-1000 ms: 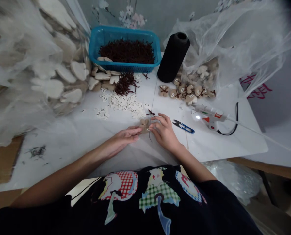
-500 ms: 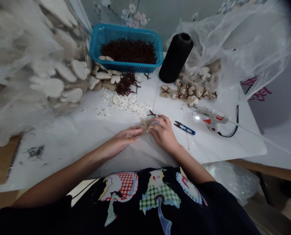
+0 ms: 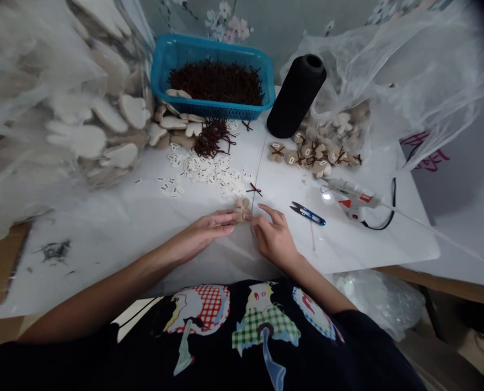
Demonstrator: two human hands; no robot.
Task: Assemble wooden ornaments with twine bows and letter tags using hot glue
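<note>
- Half a second ago the right hand (image 3: 273,237) curled over the small tan felt piece (image 3: 242,208) with fingertips on it; now its fingers lie straighter and loosely spread, flat on the white table (image 3: 115,228), just right of the piece.
- The left hand (image 3: 209,227) has barely shifted: fingers pressed together and stretched out, tips touching the piece's left edge. Whether they pinch it cannot be told.
- The felt piece lies near the middle of the table's near edge, between both hands; one brown bow (image 3: 253,189) sits just beyond it.
- One blue thread snips (image 3: 307,213) lies right of the right hand, one glue gun (image 3: 350,194) further right, its black cord curling toward the right edge.
- One black thread cone (image 3: 295,96) stands at the far edge beside one blue basket (image 3: 213,54) of brown bows.
- About eight finished felt pieces (image 3: 313,155) with bows cluster before a clear bag (image 3: 388,65) at the far right.
- A scatter of small white labels (image 3: 209,171) lies mid-table, too many and too small to count or read.
- Red writing shows right of the table, unreadable.
</note>
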